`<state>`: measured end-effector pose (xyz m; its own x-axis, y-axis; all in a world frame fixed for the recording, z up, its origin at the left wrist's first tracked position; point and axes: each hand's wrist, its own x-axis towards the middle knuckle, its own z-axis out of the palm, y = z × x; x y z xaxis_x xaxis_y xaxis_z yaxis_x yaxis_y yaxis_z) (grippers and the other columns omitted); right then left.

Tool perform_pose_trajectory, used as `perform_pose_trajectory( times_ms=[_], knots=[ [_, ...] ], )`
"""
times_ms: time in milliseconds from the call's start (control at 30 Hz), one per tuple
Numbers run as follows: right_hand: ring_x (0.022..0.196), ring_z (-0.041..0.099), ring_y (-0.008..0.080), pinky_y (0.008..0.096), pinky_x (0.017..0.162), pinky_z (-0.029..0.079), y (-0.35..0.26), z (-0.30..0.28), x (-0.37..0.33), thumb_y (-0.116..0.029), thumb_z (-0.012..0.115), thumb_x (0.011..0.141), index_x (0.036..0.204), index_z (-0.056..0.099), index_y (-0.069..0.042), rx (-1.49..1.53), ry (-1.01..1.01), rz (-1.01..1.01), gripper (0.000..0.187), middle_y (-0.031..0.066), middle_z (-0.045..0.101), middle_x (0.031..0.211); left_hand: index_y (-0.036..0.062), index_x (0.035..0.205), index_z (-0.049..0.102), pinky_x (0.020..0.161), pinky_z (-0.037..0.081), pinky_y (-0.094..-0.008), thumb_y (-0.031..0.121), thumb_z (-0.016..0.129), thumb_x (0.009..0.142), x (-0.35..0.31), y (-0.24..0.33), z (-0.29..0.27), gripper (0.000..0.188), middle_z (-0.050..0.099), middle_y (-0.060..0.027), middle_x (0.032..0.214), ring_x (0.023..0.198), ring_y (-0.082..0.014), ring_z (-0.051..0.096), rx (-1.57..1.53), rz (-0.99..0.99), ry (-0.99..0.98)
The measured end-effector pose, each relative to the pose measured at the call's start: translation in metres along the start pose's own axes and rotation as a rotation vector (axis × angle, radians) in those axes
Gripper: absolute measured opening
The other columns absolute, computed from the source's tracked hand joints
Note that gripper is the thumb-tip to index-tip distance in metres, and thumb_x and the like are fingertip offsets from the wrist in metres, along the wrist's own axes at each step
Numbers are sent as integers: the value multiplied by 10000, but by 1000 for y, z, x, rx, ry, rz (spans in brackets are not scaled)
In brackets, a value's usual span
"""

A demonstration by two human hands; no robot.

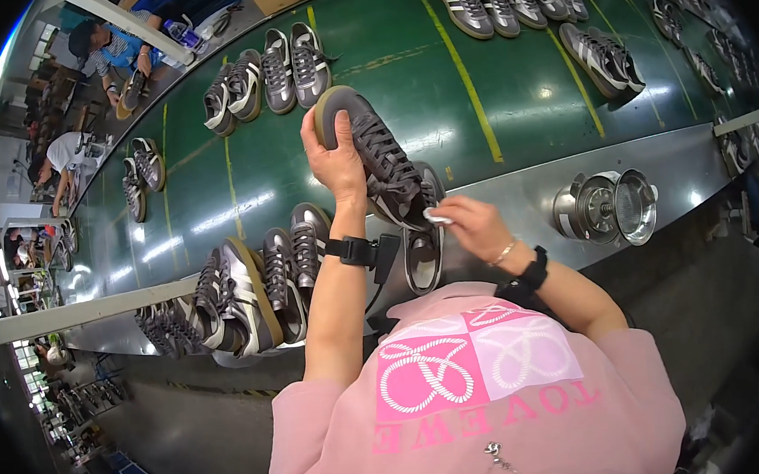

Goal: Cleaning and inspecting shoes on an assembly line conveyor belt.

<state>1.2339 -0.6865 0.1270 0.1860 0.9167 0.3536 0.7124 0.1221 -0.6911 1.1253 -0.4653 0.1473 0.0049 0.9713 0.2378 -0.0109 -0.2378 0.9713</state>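
Note:
My left hand (336, 158) is closed round the toe end of a dark grey sneaker (380, 152) with dark laces and a gum-coloured sole, held tilted over the near edge of the green belt. Its heel end points toward my right hand (479, 227). Pinched in the fingers of that hand is a small white piece (437, 217), close to the sneaker's heel; whether it is cloth or pad I cannot make out. Another silver-grey sneaker (424, 265) stands on the metal ledge just under the held one, partly hidden by it.
Several sneakers (245, 288) crowd the ledge at my left. More pairs stand on the green conveyor belt (383, 54), including a group (503, 0) at the far side with another person's hands. Metal bowls and a strainer (634, 206) sit on the ledge at right. Other people (120, 57) work at far left.

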Motion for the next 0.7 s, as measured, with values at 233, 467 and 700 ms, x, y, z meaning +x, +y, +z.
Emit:
perform_pose_trajectory(
  times_ms=[233, 467, 700],
  knots=[
    [803, 665, 334, 433, 720, 559, 29, 62, 28, -77, 644, 727, 803, 681, -67, -460, -375, -140, 85, 148, 663, 837, 88, 1296, 581, 906, 477, -383, 235, 742, 887, -25, 29, 21, 464, 620, -133, 1121, 1027, -307, 608, 294, 201, 25],
    [873, 683, 355, 416, 791, 533, 31, 61, 12, -166, 673, 834, 956, 713, -15, 390, -231, 660, 198, 229, 706, 938, 60, 1316, 584, 926, 470, -387, 170, 740, 893, -51, 44, 37, 465, 643, -161, 1116, 1016, -308, 612, 299, 282, -29],
    [923, 658, 381, 447, 807, 527, 22, 43, -5, -80, 614, 850, 1033, 699, -63, 99, -280, 214, 202, 171, 696, 971, 57, 1324, 579, 952, 447, -391, 106, 686, 929, -61, 45, 34, 411, 616, -144, 1153, 1022, -279, 586, 223, 288, -58]
  ],
)
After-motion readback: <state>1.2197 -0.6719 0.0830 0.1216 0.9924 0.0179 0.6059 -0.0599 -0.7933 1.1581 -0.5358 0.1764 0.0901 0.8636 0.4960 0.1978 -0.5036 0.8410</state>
